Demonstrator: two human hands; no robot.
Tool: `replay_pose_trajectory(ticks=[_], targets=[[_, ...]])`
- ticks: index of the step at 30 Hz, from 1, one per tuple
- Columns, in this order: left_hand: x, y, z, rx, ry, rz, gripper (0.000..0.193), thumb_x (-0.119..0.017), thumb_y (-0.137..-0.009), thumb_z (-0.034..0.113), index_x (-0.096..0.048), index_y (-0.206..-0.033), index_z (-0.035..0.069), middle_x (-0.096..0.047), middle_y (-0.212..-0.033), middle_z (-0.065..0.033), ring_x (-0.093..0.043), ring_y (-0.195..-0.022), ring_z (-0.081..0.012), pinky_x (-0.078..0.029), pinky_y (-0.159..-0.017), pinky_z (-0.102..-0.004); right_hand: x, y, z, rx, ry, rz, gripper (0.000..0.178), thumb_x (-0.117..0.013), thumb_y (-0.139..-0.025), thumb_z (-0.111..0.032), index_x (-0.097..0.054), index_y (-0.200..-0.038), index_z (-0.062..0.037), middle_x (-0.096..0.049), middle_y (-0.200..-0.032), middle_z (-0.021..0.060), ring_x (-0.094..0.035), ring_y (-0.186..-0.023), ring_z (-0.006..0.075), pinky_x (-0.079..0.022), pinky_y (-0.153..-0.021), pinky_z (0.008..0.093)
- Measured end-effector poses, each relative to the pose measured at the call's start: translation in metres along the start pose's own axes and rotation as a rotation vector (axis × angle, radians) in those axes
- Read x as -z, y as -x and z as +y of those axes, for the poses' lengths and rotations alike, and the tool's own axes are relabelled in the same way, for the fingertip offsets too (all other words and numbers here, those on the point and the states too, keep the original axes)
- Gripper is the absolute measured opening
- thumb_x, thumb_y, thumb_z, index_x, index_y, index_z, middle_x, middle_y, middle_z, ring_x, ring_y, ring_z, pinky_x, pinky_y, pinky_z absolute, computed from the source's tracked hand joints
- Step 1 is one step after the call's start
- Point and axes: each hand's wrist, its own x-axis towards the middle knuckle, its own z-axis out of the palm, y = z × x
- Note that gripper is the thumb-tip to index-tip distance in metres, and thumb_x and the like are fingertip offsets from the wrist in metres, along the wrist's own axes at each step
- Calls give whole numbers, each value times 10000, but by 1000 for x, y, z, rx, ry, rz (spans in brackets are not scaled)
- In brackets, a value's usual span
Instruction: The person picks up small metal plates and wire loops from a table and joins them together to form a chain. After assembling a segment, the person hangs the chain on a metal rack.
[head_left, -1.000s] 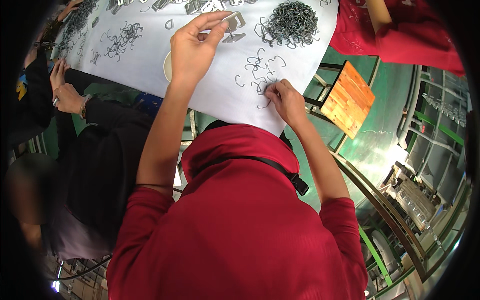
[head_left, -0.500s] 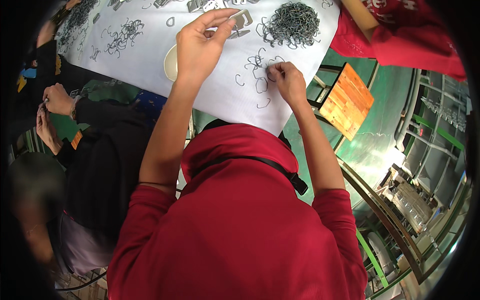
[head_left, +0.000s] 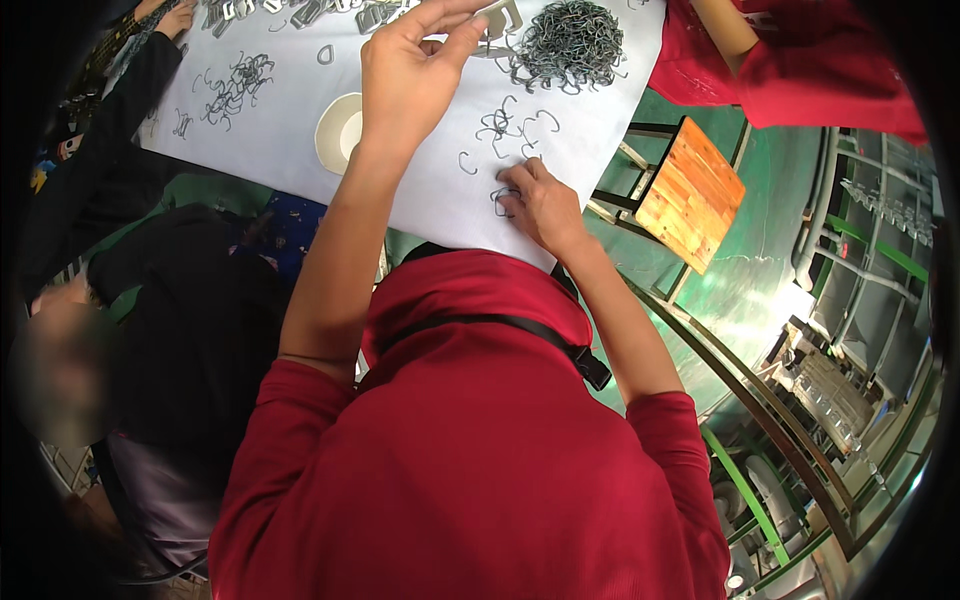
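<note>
Right hand presses wire hooks; left hand pinches a metal buckle.

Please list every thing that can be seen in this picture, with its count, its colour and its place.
Table sheet: one, white, top.
Wire hooks pile: one heap, grey, top middle.
Loose wire hooks: several, grey, between the hands.
Small bowl: one, cream, beside the left wrist.
Metal clips: several, silver, top edge.
Stool: one, wooden, right of the table.
Left hand: raised, pinching a flat metal piece.
Right hand: on hooks at the sheet's near edge.
</note>
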Motion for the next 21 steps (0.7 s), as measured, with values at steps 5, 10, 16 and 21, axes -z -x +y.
replay_pose_trajectory(ticks=[5,10,16,21], targets=[[0,2,1,-48,-126,53,226,-631,-836,99,-649,-1054,47,-659,-882,-42,-548,-775,-52,-412,-676,-182,7,-19,16,-109,25,19,114,-659,-737,-181,-608,-794,-96,-588,-839,91,-603,-692,306,-488,-612,400],[4,3,1,6,-171,35,225,-629,-837,96,-648,-1054,43,-658,-885,-38,-547,-787,-50,-411,-679,-179,7,-50,24,-207,158,103,166,-645,-756,-194,-610,-796,-38,-599,-824,131,-612,-696,313,-479,-613,414],[10,8,-5,48,-221,91,186,-637,-810,122,-685,-988,100,-683,-793,-15,-485,-553,-25,-394,-496,-190,13,-58,54,-371,-446,-61,209,-602,-835,-225,-601,-846,-17,-595,-783,118,-587,-695,203,-452,-626,318],[12,5,-15,86,-216,81,189,-643,-810,124,-681,-993,94,-684,-786,-20,-517,-565,-33,-411,-506,-194,37,-64,26,-507,-1306,-70,141,-501,-914,-122,-538,-951,9,-532,-734,48,-458,-624,122,-390,-570,224]])
